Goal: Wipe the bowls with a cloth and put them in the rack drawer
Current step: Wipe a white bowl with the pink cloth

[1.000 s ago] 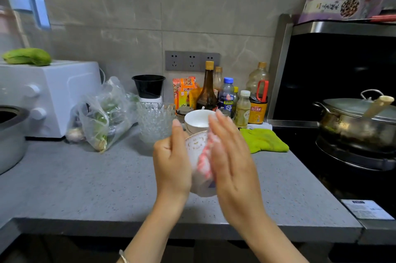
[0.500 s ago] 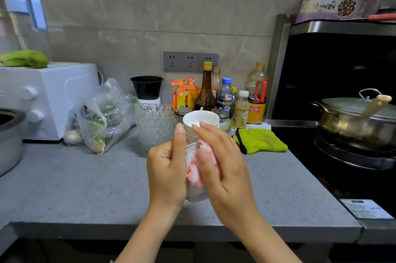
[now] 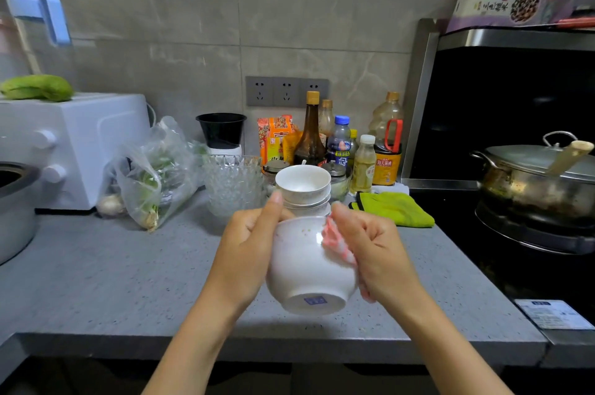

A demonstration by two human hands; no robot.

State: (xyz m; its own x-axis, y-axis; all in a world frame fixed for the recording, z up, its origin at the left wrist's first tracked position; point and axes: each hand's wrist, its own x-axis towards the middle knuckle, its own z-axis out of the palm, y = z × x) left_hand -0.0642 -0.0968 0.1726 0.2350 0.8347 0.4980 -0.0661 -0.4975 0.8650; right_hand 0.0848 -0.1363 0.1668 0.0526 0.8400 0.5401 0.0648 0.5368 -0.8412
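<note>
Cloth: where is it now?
Head view, centre: the cloth is in the right hand, pressed against the right side of the bowl the left hand holds.

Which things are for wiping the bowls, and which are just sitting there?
For the job: held white ceramic bowl; pink-and-white cloth; stack of white bowls.
Just lying about: lime-green cloth; clear cut-glass bowl; brown glass sauce bottle; lidded steel pot; plastic bag of greens.

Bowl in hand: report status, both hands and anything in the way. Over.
Left hand grips bowl, base toward camera. Right hand holds pink cloth against its side. Stacked bowls wait on counter behind; rack drawer not in view.
</note>
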